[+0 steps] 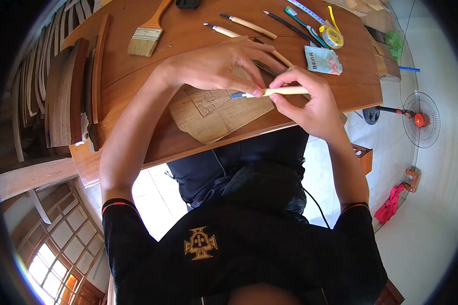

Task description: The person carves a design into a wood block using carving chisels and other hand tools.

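Right hand (313,101): grip closed on the handle of the chisel (293,91), pinched between thumb and fingers. Left hand (220,65): spread low over the board (229,118), thumb at the chisel's shank just behind the blade, other fingers extended; can't tell how firmly they press. Blade points left, tip at the board just beside the carved flower (207,103). Board lies on the worktop (119,71), near its front edge, upper part hidden by the left hand and forearm. Tightest spot is beyond the hands: a wooden handle (281,58) runs down between them, mostly covered. Further out, a pale chisel (221,30) and a second one (249,26) lie slanted, then the pencil (290,28), toothbrush (306,25) and tape measure (332,37). BEAR packet (323,60) sits near the right hand. Brush (146,39) is left of the tools, well apart. Curved planks (66,94) crowd the left side.
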`<action>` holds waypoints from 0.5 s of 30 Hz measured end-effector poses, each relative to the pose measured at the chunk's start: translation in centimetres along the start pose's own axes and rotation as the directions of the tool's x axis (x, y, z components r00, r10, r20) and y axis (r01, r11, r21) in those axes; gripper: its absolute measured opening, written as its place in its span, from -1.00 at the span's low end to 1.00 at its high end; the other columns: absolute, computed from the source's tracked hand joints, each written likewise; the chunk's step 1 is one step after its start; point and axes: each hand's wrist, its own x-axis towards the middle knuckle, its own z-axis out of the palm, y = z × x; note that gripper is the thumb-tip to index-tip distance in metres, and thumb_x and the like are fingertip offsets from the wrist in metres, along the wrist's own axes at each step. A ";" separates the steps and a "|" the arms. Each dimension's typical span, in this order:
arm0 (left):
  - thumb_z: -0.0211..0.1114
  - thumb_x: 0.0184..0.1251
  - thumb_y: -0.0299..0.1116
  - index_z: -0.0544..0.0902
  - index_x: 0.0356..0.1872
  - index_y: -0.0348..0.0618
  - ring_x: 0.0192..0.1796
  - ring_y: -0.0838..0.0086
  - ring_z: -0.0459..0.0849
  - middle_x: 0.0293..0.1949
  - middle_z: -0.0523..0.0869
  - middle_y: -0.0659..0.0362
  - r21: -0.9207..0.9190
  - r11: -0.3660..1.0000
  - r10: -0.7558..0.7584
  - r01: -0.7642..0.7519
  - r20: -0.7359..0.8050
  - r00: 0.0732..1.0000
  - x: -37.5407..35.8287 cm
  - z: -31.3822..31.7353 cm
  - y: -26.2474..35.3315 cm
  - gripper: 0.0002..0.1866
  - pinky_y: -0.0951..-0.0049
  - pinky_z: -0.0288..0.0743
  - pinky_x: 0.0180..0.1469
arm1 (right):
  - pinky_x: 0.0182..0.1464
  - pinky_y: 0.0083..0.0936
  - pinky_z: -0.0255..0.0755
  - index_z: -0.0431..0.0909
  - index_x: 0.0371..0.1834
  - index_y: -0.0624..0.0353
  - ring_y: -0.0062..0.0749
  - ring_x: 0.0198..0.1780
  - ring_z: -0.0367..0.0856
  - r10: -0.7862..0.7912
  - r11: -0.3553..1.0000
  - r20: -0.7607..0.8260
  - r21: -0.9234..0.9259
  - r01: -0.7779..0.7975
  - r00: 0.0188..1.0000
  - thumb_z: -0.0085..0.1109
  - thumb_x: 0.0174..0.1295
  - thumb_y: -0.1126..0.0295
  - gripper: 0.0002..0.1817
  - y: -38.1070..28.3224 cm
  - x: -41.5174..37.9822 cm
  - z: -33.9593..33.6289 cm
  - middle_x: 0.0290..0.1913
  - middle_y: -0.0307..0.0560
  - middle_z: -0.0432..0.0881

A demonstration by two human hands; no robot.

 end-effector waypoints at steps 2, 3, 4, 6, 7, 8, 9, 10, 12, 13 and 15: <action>0.49 0.34 -0.10 0.91 -0.25 -0.10 0.63 0.10 0.27 0.34 0.68 0.03 -0.052 0.998 -0.017 0.018 0.024 1.000 0.0 -0.1 0.4 -0.73 -0.01 -0.03 0.68 | -0.10 -0.52 0.57 0.70 -0.18 0.22 -0.46 -0.21 0.74 0.001 1.000 -0.046 -0.022 -0.002 0.999 0.46 0.18 0.54 -0.83 0.0 -0.7 0.4 -0.23 -0.15 0.75; 0.48 0.35 -0.11 0.91 -0.25 -0.09 0.62 0.10 0.29 0.31 0.70 0.04 -0.074 0.997 -0.012 0.015 0.038 0.999 0.1 -0.2 0.6 -0.73 -0.02 -0.06 0.69 | -0.10 -0.52 0.57 0.70 -0.18 0.22 -0.45 -0.22 0.74 -0.003 1.000 -0.057 -0.022 0.001 0.998 0.47 0.18 0.54 -0.83 0.1 -0.9 0.6 -0.23 -0.15 0.76; 0.48 0.35 -0.11 0.91 -0.25 -0.08 0.61 0.11 0.31 0.29 0.72 0.06 -0.095 0.995 -0.005 0.010 0.055 0.998 0.2 -0.2 0.6 -0.74 -0.03 -0.08 0.69 | -0.10 -0.52 0.57 0.70 -0.18 0.22 -0.45 -0.23 0.74 -0.006 1.000 -0.072 -0.023 0.004 0.997 0.47 0.18 0.54 -0.83 0.1 -1.2 0.8 -0.23 -0.15 0.76; 0.47 0.36 -0.13 0.91 -0.24 -0.07 0.58 0.12 0.37 0.23 0.77 0.10 -0.073 0.997 0.031 -0.026 0.060 0.998 0.3 -0.1 0.5 -0.76 -0.07 -0.10 0.70 | -0.12 -0.53 0.57 0.70 -0.17 0.22 -0.46 -0.25 0.73 0.009 1.000 -0.102 0.012 -0.007 0.995 0.48 0.20 0.53 -0.83 0.6 -1.8 1.3 -0.23 -0.14 0.76; 0.47 0.37 -0.14 0.91 -0.24 -0.06 0.56 0.12 0.40 0.19 0.79 0.13 -0.061 0.997 0.048 -0.045 0.062 0.997 0.4 -0.1 0.4 -0.76 -0.09 -0.12 0.70 | -0.13 -0.54 0.57 0.70 -0.17 0.22 -0.47 -0.25 0.73 0.027 1.000 -0.114 0.018 -0.025 0.993 0.48 0.20 0.53 -0.83 0.5 -1.9 1.5 -0.23 -0.14 0.76; 0.46 0.37 -0.14 0.91 -0.23 -0.06 0.55 0.13 0.41 0.18 0.79 0.14 -0.067 0.997 0.039 -0.033 0.084 0.996 0.4 -0.1 0.5 -0.77 -0.11 -0.13 0.70 | -0.14 -0.54 0.57 0.70 -0.17 0.22 -0.48 -0.25 0.73 0.044 0.999 -0.126 0.025 -0.042 0.991 0.48 0.21 0.53 -0.83 0.2 -2.2 1.7 -0.23 -0.14 0.77; 0.46 0.37 -0.15 0.91 -0.23 -0.05 0.54 0.13 0.43 0.17 0.80 0.16 -0.072 0.997 0.029 -0.022 0.106 0.994 0.4 -0.2 0.5 -0.78 -0.13 -0.14 0.70 | -0.14 -0.55 0.57 0.69 -0.16 0.22 -0.49 -0.25 0.73 0.062 0.998 -0.139 0.031 -0.058 0.988 0.48 0.21 0.53 -0.83 0.0 -2.4 1.9 -0.23 -0.14 0.77; 0.46 0.37 -0.15 0.91 -0.22 -0.04 0.53 0.14 0.45 0.16 0.81 0.17 -0.077 0.997 0.021 -0.011 0.127 0.992 0.4 -0.3 0.5 -0.78 -0.15 -0.15 0.70 | -0.15 -0.55 0.57 0.69 -0.16 0.22 -0.50 -0.25 0.73 0.063 0.998 -0.145 0.020 -0.061 0.987 0.47 0.22 0.53 -0.83 -0.1 -2.6 2.1 -0.23 -0.14 0.77; 0.46 0.37 -0.15 0.91 -0.21 -0.03 0.50 0.14 0.49 0.16 0.81 0.18 -0.093 0.995 0.032 -0.020 0.134 0.990 0.4 -0.3 0.5 -0.79 -0.16 -0.16 0.70 | -0.16 -0.56 0.56 0.68 -0.15 0.22 -0.52 -0.24 0.72 0.069 0.998 -0.156 0.001 -0.070 0.985 0.46 0.23 0.53 -0.83 -0.3 -2.9 2.4 -0.23 -0.15 0.76; 0.46 0.37 -0.16 0.91 -0.20 -0.02 0.48 0.14 0.51 0.16 0.81 0.19 -0.100 0.995 0.036 -0.023 0.135 0.990 0.4 -0.3 0.5 -0.79 -0.17 -0.16 0.70 | -0.16 -0.57 0.56 0.68 -0.15 0.22 -0.53 -0.24 0.72 0.069 0.998 -0.161 -0.001 -0.070 0.985 0.46 0.23 0.53 -0.83 -0.3 -3.0 2.5 -0.23 -0.15 0.76; 0.45 0.37 -0.15 0.91 -0.19 0.00 0.43 0.19 0.55 0.13 0.82 0.20 -0.092 0.995 0.044 -0.032 0.142 0.989 0.5 -0.2 0.6 -0.79 -0.15 -0.16 0.70 | -0.15 -0.57 0.56 0.68 -0.14 0.22 -0.53 -0.23 0.73 0.067 0.998 -0.169 -0.003 -0.068 0.983 0.46 0.24 0.53 -0.83 -0.3 -3.2 2.7 -0.24 -0.16 0.76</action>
